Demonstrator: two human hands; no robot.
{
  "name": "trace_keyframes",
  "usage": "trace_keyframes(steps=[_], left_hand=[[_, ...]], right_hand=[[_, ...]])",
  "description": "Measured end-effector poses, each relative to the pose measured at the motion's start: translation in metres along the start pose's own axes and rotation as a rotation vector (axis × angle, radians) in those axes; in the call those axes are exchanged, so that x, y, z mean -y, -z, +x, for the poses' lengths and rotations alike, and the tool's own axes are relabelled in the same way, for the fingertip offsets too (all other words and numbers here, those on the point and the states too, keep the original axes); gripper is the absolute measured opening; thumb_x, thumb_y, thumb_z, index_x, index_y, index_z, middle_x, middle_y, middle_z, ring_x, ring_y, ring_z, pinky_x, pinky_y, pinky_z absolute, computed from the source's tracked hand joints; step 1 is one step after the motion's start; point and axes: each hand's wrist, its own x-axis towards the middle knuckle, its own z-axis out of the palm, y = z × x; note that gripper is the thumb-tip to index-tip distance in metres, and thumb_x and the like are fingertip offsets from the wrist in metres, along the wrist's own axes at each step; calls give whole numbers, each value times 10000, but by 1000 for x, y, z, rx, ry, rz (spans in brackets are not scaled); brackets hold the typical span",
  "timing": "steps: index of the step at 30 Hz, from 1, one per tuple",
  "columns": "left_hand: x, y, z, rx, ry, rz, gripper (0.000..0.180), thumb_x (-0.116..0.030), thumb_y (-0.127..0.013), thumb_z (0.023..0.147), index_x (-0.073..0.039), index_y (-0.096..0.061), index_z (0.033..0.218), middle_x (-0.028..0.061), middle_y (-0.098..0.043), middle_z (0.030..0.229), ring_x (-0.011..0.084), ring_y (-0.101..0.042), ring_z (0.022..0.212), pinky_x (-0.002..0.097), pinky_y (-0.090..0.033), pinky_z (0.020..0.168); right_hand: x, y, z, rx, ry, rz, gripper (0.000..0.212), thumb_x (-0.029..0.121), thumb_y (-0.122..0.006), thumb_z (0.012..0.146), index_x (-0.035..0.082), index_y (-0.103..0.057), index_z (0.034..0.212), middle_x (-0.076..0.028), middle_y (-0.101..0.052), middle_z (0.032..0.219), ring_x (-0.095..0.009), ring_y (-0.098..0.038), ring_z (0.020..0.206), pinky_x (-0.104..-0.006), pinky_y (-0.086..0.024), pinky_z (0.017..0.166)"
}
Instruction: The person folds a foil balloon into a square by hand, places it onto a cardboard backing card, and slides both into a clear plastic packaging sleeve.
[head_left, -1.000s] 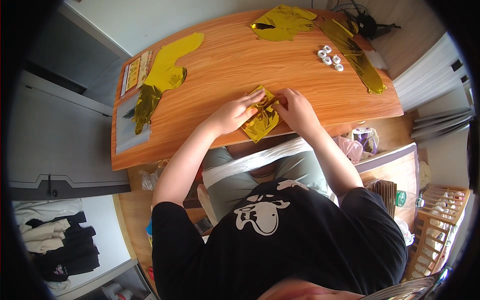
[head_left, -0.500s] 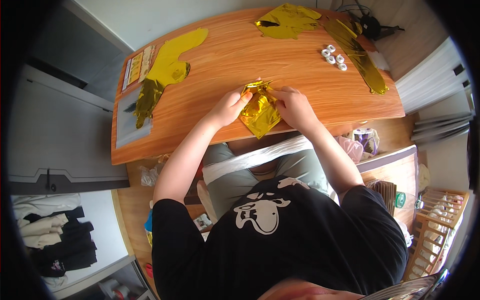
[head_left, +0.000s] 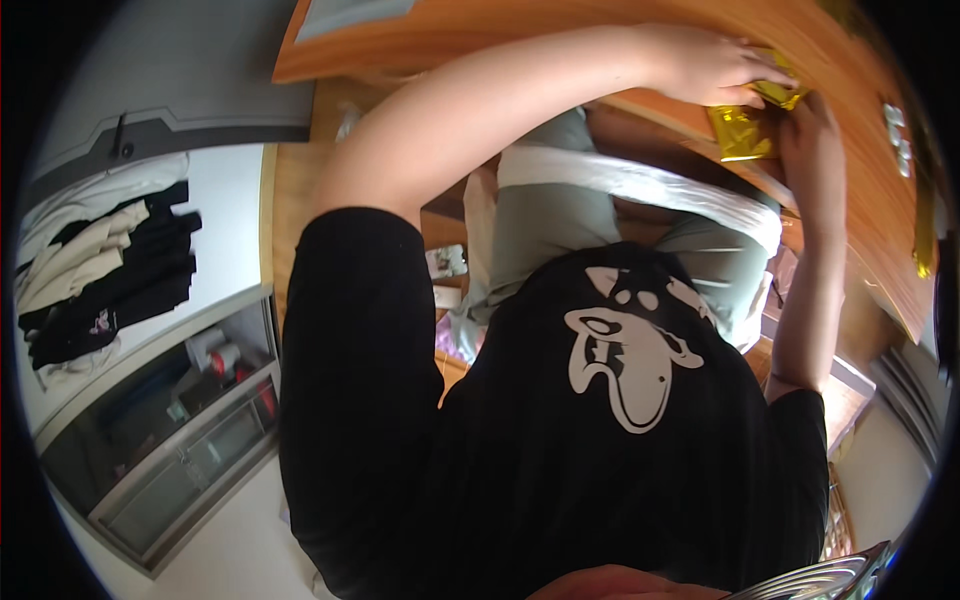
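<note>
Orange wood-grain tabletop [head_left: 480, 25] fills the upper edge of my feed, curving down the right side; at far left I see folded clothes [head_left: 100, 260] above a glass-fronted cabinet [head_left: 180, 430]. The gold foil piece [head_left: 742, 132] lies at the table's near edge, between the 2 hands; I cannot tell whether its lower corner overhangs.

From my end, the left hand [head_left: 705, 68] has its fingers laid across the upper part of the foil, a little spread. The right hand [head_left: 812, 140] is at the foil's right side, fingertips blurred. I cannot tell whether either is pinched shut on it.

I judge the step in hand to be close finger work on the foil's upper end. My next move, I think, calls for a light, matched touch from both sides, as thin foil could crease or slip.

Beyond the right hand I make out small white pieces [head_left: 895, 130] and a gold strip [head_left: 922, 230].
</note>
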Motion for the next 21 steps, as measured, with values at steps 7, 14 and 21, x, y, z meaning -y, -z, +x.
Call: trace_keyframes(steps=[7, 14, 21], left_hand=[[-34, 54, 3, 326, -1, -155, 575, -167, -529, 1034, 41, -387, 1550, 242, -390, 1614, 368, -338, 1527, 420, -278, 1275], [-31, 58, -2, 336, 6, -97, 554, -174, -531, 1040, 52, -413, 1532, 248, -386, 1614, 359, -341, 1526, 412, -267, 1283], [-14, 28, -3, 281, -10, -52, 569, -241, -552, 1051, -58, -397, 1567, 177, -427, 1603, 333, -387, 1500, 430, -295, 1270]], right_hand=[[-7, 3, -33, -73, -285, 74, 274, 201, -624, 1027, 79, -705, 1259, -95, -743, 1148, -213, -734, 998, -329, -557, 882], [-7, 11, -41, -93, -386, 28, 301, 217, -680, 1005, 128, -709, 1291, -45, -783, 1095, -133, -738, 978, -296, -566, 901], [1, 27, -40, -116, -397, 115, 293, 177, -723, 971, 105, -710, 1255, -61, -788, 1035, -131, -739, 928, -300, -569, 856]])
